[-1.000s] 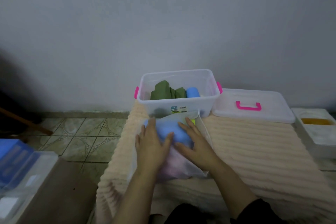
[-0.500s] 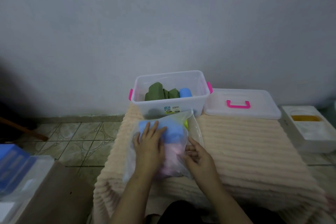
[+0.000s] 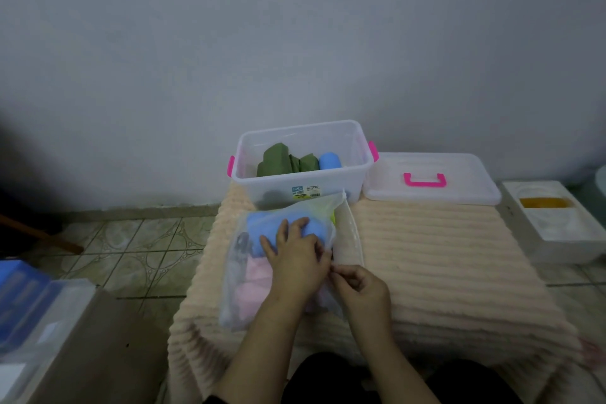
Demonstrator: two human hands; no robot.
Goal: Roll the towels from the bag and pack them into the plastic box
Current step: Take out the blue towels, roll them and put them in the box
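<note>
Towels [image 3: 285, 229] soft, light, in slippery bag [image 3: 236, 272] | my left hand [image 3: 295, 259] flat on it | my right hand [image 3: 359, 285] pinching its edge.

I see the translucent bag [image 3: 242, 272] lying flat on the ribbed peach-coloured mat, just in front of the plastic box [image 3: 301, 187], with a blue towel [image 3: 262, 233] bunched at its far end and a pink towel [image 3: 255, 285] at its near end showing through the film. The plastic box is clear with pink latches, open at the top, standing upright against the wall; inside it I make out green rolled towels [image 3: 288, 161] side by side and one blue rolled towel [image 3: 329, 161] at their right.
</note>
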